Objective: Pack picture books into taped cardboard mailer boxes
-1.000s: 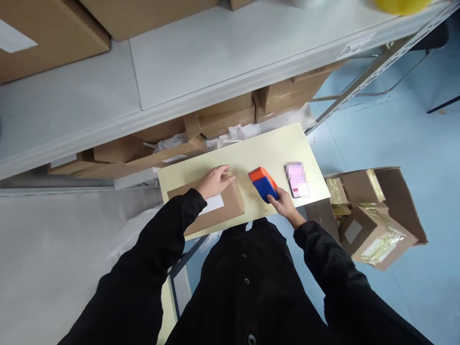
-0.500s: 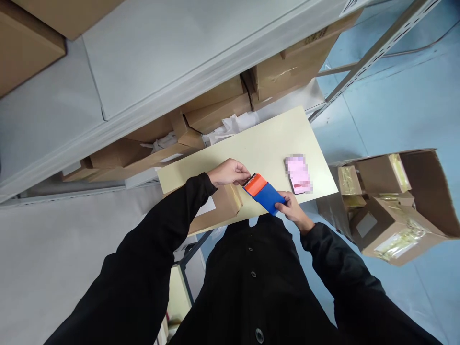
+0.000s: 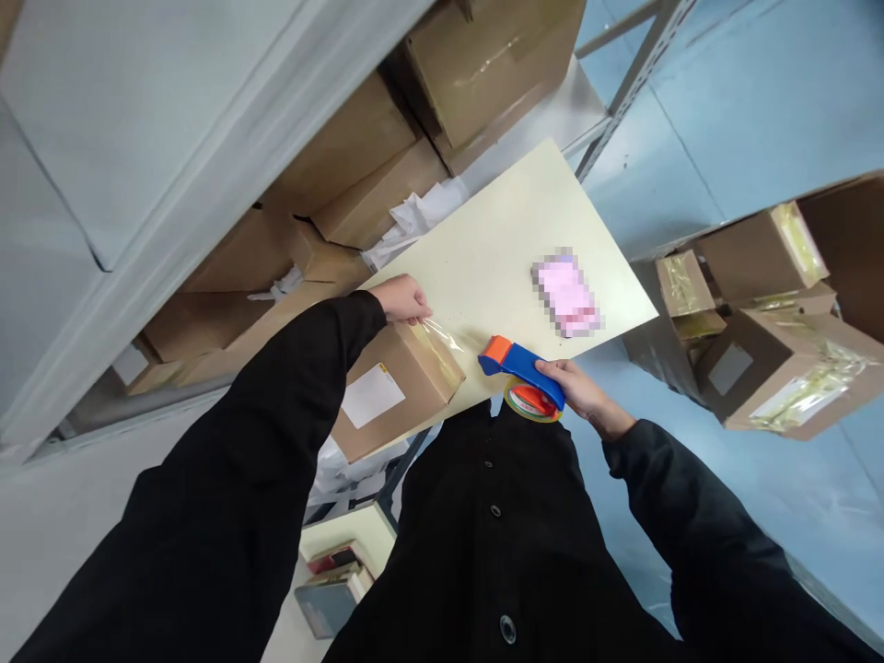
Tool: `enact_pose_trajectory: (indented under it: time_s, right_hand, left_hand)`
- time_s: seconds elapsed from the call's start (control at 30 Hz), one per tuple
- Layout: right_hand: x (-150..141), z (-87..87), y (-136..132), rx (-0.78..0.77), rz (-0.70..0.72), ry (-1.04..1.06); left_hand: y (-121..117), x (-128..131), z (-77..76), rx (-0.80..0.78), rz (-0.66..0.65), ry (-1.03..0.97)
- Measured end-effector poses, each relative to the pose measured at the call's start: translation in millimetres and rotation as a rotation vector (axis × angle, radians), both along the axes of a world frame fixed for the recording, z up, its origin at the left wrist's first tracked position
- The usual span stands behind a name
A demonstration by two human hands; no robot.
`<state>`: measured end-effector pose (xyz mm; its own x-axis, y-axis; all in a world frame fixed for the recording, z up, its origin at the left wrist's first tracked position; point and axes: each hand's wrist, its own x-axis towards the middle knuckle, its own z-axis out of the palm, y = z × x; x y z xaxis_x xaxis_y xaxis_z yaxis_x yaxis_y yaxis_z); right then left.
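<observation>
Head view: left hand (image 3: 404,299) pinches clear tape (image 3: 444,335) at one carton (image 3: 412,373); right of the carton, the right hand (image 3: 575,383) clasps one dispenser (image 3: 526,365), long axis slanting, orange end toward the carton. One phone (image 3: 566,294) lies farther right.

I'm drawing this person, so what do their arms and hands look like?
Both arms have long, loose black sleeves: the left sleeve and the right sleeve have soft wrinkles and end near the wrists. I can't see any pattern on them. The left hand and the right hand are bare, with no gloves.
</observation>
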<state>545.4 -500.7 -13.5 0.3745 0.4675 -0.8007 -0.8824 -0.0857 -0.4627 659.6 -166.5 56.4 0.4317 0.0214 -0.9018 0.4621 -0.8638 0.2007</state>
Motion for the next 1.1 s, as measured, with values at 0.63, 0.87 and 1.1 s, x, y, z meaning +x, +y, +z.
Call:
enact_pose_trajectory:
  time_s: [0.63, 0.87, 1.1]
  right_hand:
    - [-24.4, -13.6, 26.2, -0.009, 0.099, 0.187]
    - [-29.0, -13.2, 33.4, 0.003, 0.114, 0.16]
    - [-33.9, -10.4, 36.9, -0.016, 0.078, 0.147]
  left_hand:
    - [-54.0, -4.5, -63.1, 0.412, -0.857, 0.078]
    - [-60.9, -22.6, -40.5, 0.388, -0.958, 0.001]
    - [-49.4, -31.6, -34.0, 0.318, -0.885, -0.09]
